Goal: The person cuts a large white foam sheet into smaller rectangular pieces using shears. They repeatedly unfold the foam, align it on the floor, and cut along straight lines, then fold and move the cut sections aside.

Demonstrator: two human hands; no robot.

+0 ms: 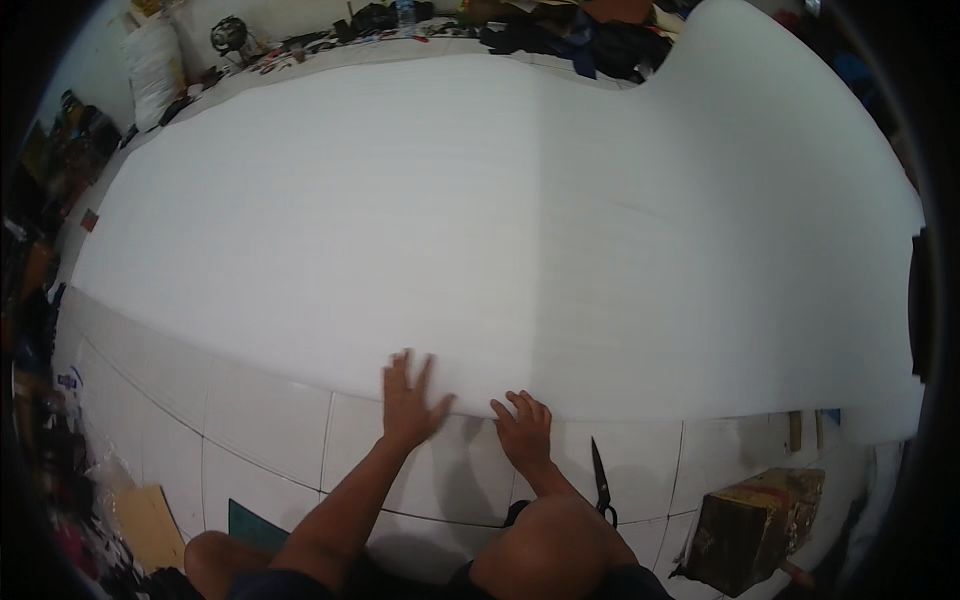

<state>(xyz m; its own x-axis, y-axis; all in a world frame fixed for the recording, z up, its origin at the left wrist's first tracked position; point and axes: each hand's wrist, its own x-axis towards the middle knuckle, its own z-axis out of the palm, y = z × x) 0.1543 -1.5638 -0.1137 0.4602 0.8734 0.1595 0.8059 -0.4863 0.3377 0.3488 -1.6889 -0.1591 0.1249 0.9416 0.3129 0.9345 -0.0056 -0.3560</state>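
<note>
White foam sheet (480, 230) lay flat on the tiled floor (260, 420), near edge at 6 o'clock. Left hand (408, 400) pressed it, fingers spread; right hand (524, 432) half-curled on the edge, probably gripping nothing. Best to smooth outward evenly. Scissors (602, 484) sat at 4 o'clock.

Left hand (408, 398) flat, fingers spread; right hand (524, 430) beside it, fingers curled, palm down.
</note>
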